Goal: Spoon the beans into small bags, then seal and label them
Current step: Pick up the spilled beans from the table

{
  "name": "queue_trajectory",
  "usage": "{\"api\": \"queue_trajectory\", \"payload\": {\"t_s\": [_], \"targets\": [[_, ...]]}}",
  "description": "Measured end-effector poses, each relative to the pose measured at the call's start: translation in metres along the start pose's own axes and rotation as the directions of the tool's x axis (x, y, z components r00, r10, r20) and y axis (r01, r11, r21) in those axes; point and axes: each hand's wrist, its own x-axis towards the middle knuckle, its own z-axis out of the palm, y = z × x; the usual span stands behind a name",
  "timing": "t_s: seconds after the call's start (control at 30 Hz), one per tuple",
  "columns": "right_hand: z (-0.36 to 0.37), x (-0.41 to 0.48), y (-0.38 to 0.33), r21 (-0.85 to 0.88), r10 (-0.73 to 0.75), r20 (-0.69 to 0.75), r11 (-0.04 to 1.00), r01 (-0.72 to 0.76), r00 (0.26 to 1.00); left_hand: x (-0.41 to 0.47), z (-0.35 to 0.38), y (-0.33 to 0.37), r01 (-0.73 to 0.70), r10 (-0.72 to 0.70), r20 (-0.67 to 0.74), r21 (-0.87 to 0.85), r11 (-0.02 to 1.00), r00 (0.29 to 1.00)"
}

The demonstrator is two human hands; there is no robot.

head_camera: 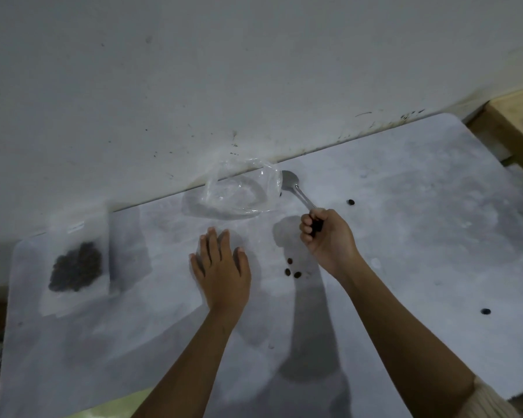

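Note:
My right hand [326, 236] is closed around the dark handle of a metal spoon [293, 184], whose empty bowl points toward the wall beside a clear, empty plastic bag [239, 191] lying open on the tabletop. My left hand [221, 267] lies flat on the table, fingers apart, holding nothing, just in front of that bag. At the far left a frosted bag [76, 263] holds a dark heap of beans and carries a white label near its top. Three loose beans [293, 270] lie under my right wrist.
The grey marbled tabletop [405, 236] butts against a scuffed white wall [224, 86]. Single stray beans lie at the right [351, 202] and lower right [485, 311]. A wooden frame [514, 125] stands beyond the table's right corner.

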Motion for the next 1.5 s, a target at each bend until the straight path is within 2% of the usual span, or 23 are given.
{"api": "queue_trajectory", "payload": {"t_s": [0.07, 0.17, 0.3, 0.4, 0.5, 0.63, 0.73, 0.83, 0.97, 1.07, 1.17, 1.33, 1.5], "targets": [[0.0, 0.005, -0.006, -0.039, 0.0, 0.014, 0.999, 0.001, 1.0, 0.0, 0.001, 0.005, 0.024, -0.024, -0.009, 0.012, 1.0, 1.0], [0.002, 0.015, -0.013, -0.316, -0.051, -0.019, 0.948, 0.042, 0.999, -0.001, 0.003, 0.005, 0.023, -0.022, -0.021, 0.038, 0.999, 1.0], [0.011, 0.037, -0.01, -0.727, -0.201, -0.049, 0.678, 0.103, 0.978, -0.002, 0.003, 0.006, 0.024, -0.022, -0.028, 0.039, 0.999, 0.999], [0.02, 0.05, 0.0, -0.862, -0.307, 0.007, 0.48, 0.161, 0.952, -0.001, 0.002, 0.007, 0.025, -0.024, -0.027, 0.041, 0.999, 0.999], [0.03, 0.057, 0.009, -0.903, -0.33, 0.094, 0.37, 0.221, 0.939, -0.001, 0.002, 0.006, 0.029, -0.028, -0.022, 0.044, 0.999, 0.999], [0.037, 0.06, 0.016, -0.919, -0.324, 0.19, 0.272, 0.284, 0.927, -0.001, 0.002, 0.006, 0.025, -0.023, -0.021, 0.058, 0.998, 1.0], [0.035, 0.062, 0.011, -0.954, -0.425, 0.205, 0.113, 0.276, 0.882, 0.0, 0.002, 0.007, 0.028, -0.027, -0.023, 0.068, 0.997, 0.999], [0.03, 0.065, 0.003, -0.966, -0.501, 0.203, 0.041, 0.257, 0.841, -0.001, 0.002, 0.006, 0.026, -0.025, -0.028, 0.065, 0.998, 0.999], [0.027, 0.069, -0.001, -0.965, -0.512, 0.252, -0.068, 0.254, 0.821, 0.0, 0.003, 0.006, 0.035, -0.033, -0.03, 0.055, 0.998, 0.999], [0.03, 0.071, 0.0, -0.968, -0.46, 0.248, -0.144, 0.204, 0.852, 0.0, 0.003, 0.006, 0.033, -0.032, -0.029, 0.051, 0.998, 0.999], [0.031, 0.075, 0.002, -0.968, -0.43, 0.237, -0.183, 0.173, 0.871, 0.0, 0.003, 0.006, 0.036, -0.035, -0.026, 0.053, 0.998, 0.999], [0.031, 0.077, 0.005, -0.958, -0.436, 0.261, -0.226, 0.177, 0.861, 0.0, 0.003, 0.006, 0.038, -0.037, -0.026, 0.046, 0.998, 0.999], [0.031, 0.078, 0.008, -0.96, -0.459, 0.268, -0.202, 0.194, 0.847, 0.0, 0.003, 0.006, 0.034, -0.033, -0.031, 0.046, 0.998, 0.999]]}}
